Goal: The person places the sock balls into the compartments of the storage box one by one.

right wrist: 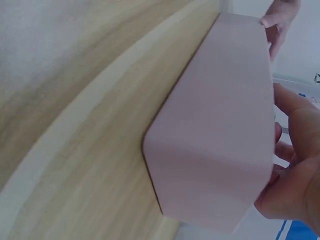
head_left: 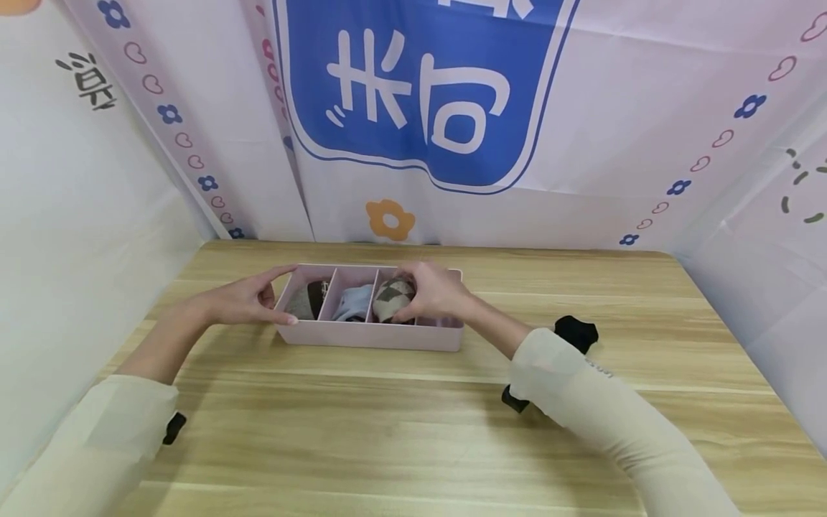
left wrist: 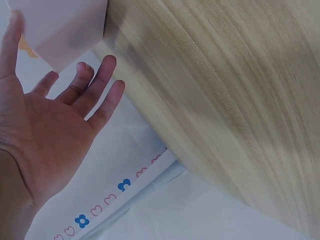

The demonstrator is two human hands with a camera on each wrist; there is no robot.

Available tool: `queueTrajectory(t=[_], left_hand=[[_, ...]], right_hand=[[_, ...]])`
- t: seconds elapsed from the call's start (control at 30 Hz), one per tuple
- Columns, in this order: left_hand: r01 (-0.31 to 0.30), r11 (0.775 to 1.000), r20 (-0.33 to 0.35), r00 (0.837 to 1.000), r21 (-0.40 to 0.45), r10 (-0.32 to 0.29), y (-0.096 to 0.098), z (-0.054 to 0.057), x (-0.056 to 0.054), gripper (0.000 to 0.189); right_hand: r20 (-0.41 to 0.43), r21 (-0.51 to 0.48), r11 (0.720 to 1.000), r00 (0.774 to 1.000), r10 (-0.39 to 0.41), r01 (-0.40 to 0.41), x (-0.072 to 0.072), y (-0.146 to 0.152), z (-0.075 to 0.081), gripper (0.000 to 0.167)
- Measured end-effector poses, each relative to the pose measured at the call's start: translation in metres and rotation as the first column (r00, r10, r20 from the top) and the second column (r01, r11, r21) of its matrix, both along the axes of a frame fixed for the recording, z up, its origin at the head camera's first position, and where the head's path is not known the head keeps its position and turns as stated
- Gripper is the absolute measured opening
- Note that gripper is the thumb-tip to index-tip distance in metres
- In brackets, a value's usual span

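A long pink divided storage box (head_left: 371,335) sits near the back of the table. Its left compartment contains a grey and dark rolled sock (head_left: 304,301), the one beside it a light blue sock (head_left: 354,303). In the third compartment lies an argyle-patterned sock (head_left: 393,298), which my right hand (head_left: 434,291) grips from above; its fingertips are partly hidden. My left hand (head_left: 248,298) holds the box's left end, thumb on the front rim and index finger at the back corner. The left wrist view shows that hand's other fingers (left wrist: 102,85) spread beside the box end.
A black cloth item (head_left: 576,334) lies on the wooden table (head_left: 362,424) right of the box. Another black piece (head_left: 515,399) shows partly from under the right sleeve, and a small black thing (head_left: 174,428) beside the left sleeve. Printed cloth hangs behind the table.
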State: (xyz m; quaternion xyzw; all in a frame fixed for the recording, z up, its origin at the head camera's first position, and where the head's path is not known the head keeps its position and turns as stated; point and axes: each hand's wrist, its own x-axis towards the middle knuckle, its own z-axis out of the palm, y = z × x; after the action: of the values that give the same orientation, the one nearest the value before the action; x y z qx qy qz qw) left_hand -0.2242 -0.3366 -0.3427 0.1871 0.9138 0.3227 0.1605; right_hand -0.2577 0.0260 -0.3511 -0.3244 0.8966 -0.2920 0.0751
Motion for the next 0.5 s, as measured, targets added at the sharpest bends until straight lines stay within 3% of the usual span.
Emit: queueTrajectory(t=[0.5], left_hand=[[-0.008, 1.000, 0.012, 1.000, 0.006, 0.008, 0.000, 0.002, 0.001, 0.100]], right_hand=[[-0.024, 0.057, 0.998, 1.000, -0.009, 0.010, -0.002, -0.002, -0.011, 0.063]])
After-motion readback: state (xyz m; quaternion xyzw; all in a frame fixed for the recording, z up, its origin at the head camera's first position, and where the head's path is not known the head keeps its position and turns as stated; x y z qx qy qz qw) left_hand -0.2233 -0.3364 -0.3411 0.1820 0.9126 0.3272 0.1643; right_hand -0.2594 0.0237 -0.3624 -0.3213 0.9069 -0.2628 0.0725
